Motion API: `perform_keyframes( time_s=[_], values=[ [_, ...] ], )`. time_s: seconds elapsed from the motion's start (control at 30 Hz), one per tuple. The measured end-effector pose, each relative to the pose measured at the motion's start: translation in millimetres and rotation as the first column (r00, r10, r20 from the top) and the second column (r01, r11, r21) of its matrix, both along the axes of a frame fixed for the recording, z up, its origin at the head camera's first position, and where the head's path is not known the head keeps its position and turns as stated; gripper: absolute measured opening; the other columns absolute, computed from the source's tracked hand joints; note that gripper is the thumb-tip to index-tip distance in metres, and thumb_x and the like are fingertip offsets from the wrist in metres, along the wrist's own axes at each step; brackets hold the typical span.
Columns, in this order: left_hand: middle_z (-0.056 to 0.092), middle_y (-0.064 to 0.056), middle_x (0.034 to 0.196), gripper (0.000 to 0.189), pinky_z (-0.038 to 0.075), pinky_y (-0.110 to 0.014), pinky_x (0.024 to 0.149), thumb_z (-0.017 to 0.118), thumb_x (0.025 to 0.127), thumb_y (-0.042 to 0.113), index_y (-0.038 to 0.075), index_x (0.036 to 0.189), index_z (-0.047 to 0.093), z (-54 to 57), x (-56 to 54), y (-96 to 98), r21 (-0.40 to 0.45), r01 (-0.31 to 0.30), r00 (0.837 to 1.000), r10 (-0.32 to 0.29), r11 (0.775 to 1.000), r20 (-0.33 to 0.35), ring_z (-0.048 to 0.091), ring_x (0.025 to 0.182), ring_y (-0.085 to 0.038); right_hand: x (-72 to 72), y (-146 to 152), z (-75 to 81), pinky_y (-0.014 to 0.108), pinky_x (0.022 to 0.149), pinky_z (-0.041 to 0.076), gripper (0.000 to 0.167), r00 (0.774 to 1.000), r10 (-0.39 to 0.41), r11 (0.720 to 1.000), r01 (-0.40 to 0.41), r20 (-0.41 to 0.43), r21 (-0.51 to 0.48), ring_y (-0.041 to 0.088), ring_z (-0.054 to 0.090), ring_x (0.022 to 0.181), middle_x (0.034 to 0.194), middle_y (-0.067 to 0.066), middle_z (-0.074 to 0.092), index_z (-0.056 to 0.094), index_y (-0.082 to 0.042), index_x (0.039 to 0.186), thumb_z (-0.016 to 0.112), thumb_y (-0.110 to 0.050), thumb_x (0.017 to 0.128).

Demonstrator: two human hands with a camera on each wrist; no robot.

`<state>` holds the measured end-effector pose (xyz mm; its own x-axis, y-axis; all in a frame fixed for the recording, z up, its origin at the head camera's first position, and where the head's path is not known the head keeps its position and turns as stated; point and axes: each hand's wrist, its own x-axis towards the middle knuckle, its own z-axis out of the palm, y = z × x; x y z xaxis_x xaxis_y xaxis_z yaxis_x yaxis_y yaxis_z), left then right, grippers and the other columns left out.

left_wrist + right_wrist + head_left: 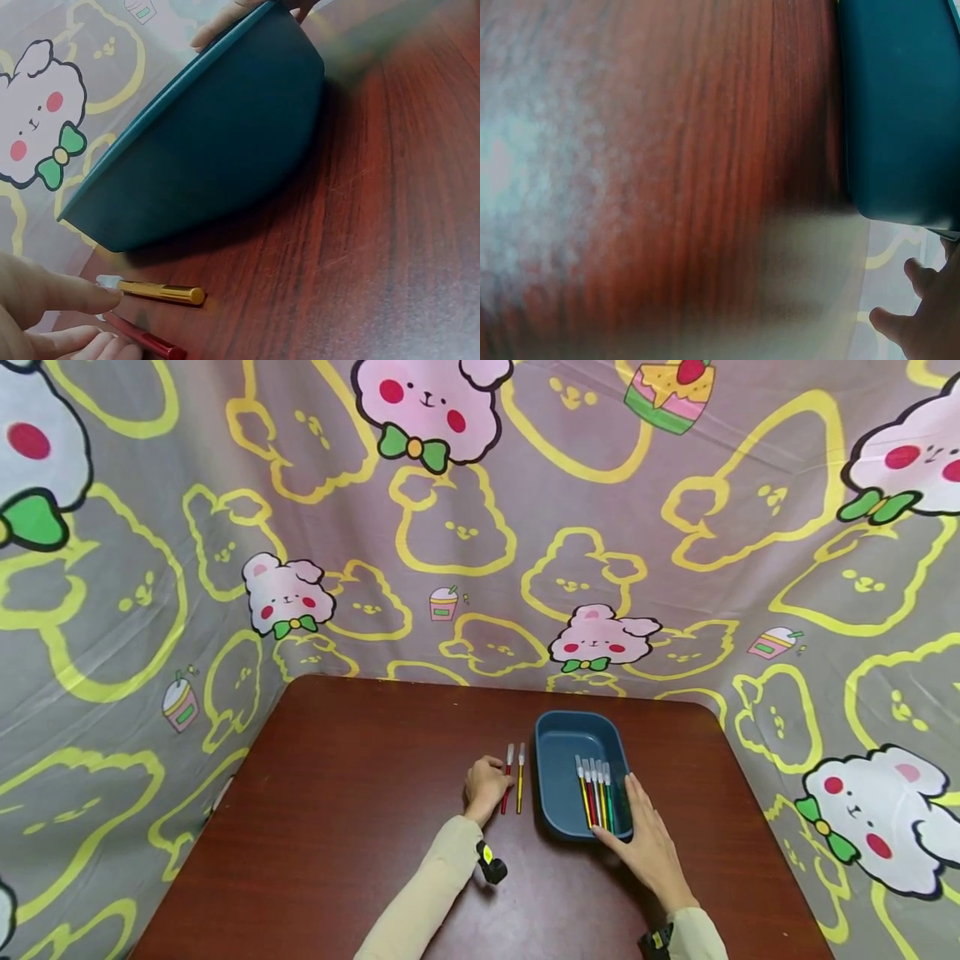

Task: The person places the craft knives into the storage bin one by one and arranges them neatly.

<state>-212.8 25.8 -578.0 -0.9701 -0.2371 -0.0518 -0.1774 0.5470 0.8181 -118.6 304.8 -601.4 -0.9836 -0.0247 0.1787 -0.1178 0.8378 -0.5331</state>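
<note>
A red pen-style craft knife [505, 793] with a clear cap lies on the table, and my left hand [486, 787] pinches it near the cap. To its right a yellow craft knife [520, 789] lies parallel; in the left wrist view my index finger is close to its cap. The blue tray [546, 793] holds several capped craft knives [595, 793] in yellow, red and green, side by side. My right hand [651, 843] rests against the tray's near right corner, thumb by the near rim, fingers fairly straight along the right side.
The brown wooden table [360, 777] extends left of the craft knives and in front of the tray. A patterned curtain [480, 643] rises behind and at both sides of the table.
</note>
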Motion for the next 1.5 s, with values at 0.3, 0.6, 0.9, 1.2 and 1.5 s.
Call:
perform_keyframes(
  time_s=[0.3,0.6,0.9,1.2,1.5],
  values=[
    [0.077,-0.005,0.082,0.028,0.055,-0.043,0.07,0.092,0.072,0.007,0.004,0.096,0.078,-5.6,-2.0,1.7,0.058,-0.018,1.0,0.018,0.998,-0.009,0.073,0.083,-0.029,-0.4,0.2,1.1,0.075,0.116,0.026,0.112,1.0,-0.001,1.0,0.001,0.006,0.004,0.048,0.029,0.152,0.173,0.02,0.02,0.018,-0.007,0.169,0.08,-0.055,0.088],
    [0.077,-0.003,0.08,0.026,0.054,-0.043,0.069,0.092,0.071,0.006,0.005,0.093,0.078,-1.4,-0.1,3.1,0.047,-0.038,0.999,0.038,0.998,0.013,0.072,0.083,-0.03,0.4,0.0,-1.8,0.074,0.115,0.028,0.113,1.0,-0.002,1.0,0.002,0.004,0.001,0.049,0.03,0.152,0.173,0.02,0.021,0.017,-0.01,0.17,0.081,-0.055,0.088],
    [0.078,-0.003,0.08,0.022,0.055,-0.044,0.07,0.088,0.07,0.0,0.006,0.09,0.081,-2.4,-2.1,3.4,0.009,-0.045,0.999,0.045,0.999,0.003,0.074,0.082,-0.031,0.0,0.3,-2.5,0.074,0.115,0.029,0.112,1.0,0.001,1.0,-0.001,-0.002,-0.002,0.049,0.031,0.151,0.173,0.019,0.021,0.018,-0.01,0.17,0.08,-0.055,0.088],
    [0.077,-0.005,0.08,0.017,0.055,-0.048,0.075,0.084,0.073,0.002,0.006,0.089,0.082,-0.8,-2.2,4.5,0.013,-0.067,0.997,0.067,0.998,0.04,0.073,0.086,-0.036,1.2,0.5,-1.2,0.074,0.114,0.029,0.112,1.0,-0.002,1.0,0.002,0.0,0.0,0.051,0.032,0.15,0.173,0.019,0.022,0.018,-0.009,0.169,0.08,-0.055,0.088],
    [0.078,-0.008,0.083,0.016,0.056,-0.049,0.076,0.086,0.073,0.003,0.004,0.089,0.082,1.0,-4.8,2.2,0.023,-0.065,0.997,0.064,0.998,0.051,0.073,0.087,-0.038,0.6,-0.3,-0.4,0.073,0.114,0.03,0.112,1.0,-0.007,1.0,0.007,-0.006,-0.003,0.05,0.032,0.15,0.172,0.02,0.023,0.02,-0.008,0.169,0.081,-0.055,0.088]
  ],
)
